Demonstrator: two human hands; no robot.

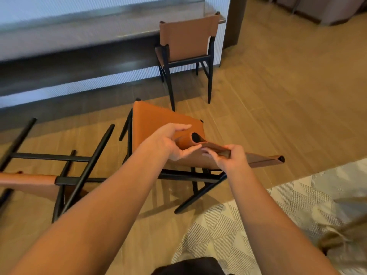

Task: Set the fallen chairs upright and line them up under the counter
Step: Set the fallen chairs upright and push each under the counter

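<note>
A tan leather chair with a black frame [153, 124] is tilted in front of me, its seat facing up and away and its legs off to the lower right. My left hand [170, 141] wraps the left end of its backrest top. My right hand [224, 155] pinches the backrest's top edge just right of that. Another chair [65, 175] lies fallen on the floor at the left, its black legs pointing away. Tucked against the dark counter [79, 36] stands a third chair [186, 46], upright.
A wooden floor spreads to the right. A patterned pale rug [258, 215] covers the lower right corner. A dark pillar [237, 20] rises at the counter's right end. A blurred tan thing shows at the far right edge.
</note>
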